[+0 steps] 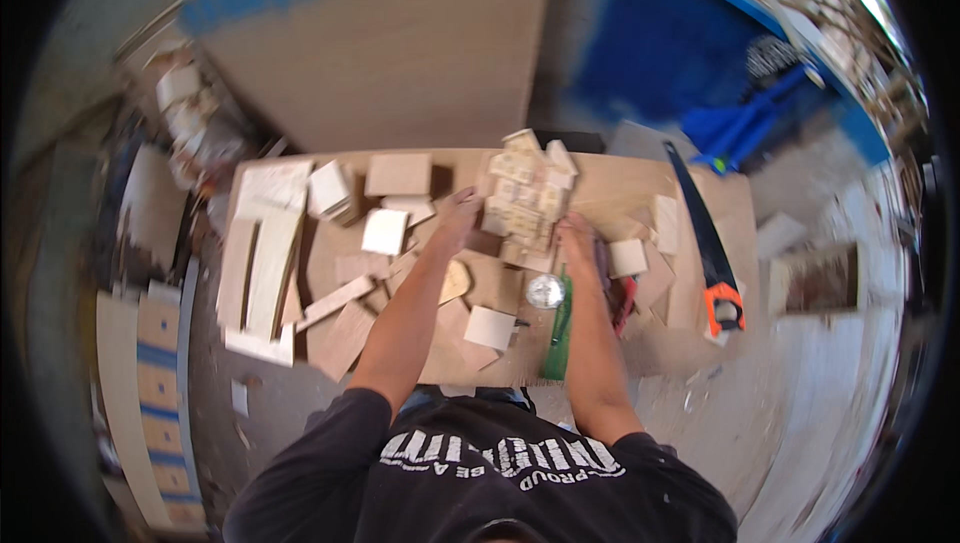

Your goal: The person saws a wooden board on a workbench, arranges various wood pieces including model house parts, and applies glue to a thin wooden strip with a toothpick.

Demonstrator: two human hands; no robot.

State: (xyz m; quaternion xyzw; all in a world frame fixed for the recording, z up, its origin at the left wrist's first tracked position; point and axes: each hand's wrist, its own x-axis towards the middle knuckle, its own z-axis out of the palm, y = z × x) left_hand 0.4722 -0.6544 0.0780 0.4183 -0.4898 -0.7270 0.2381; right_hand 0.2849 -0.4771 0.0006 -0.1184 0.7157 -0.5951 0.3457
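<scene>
— Black short-sleeved shirt (450, 503) is nearest. And the hands?
— Apart: left hand (460, 215) and right hand (577, 239) flank the pale cluster of small wooden pieces (525, 195). Grip, I cannot tell. It seems a steadying step; next move probably needs even support.
— Room?
— Brown wooden tabletop's (622, 179) far edge is close; rightward, some space before the black-bladed, orange-handled saw (707, 243).

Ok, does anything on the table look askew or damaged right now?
The small wooden blocks between the left hand and right hand look askew: the pile's far edge is uneven, with pieces jutting at different angles. Loose wood pieces also lie scattered across the table. Blur hides any fine damage.
</scene>
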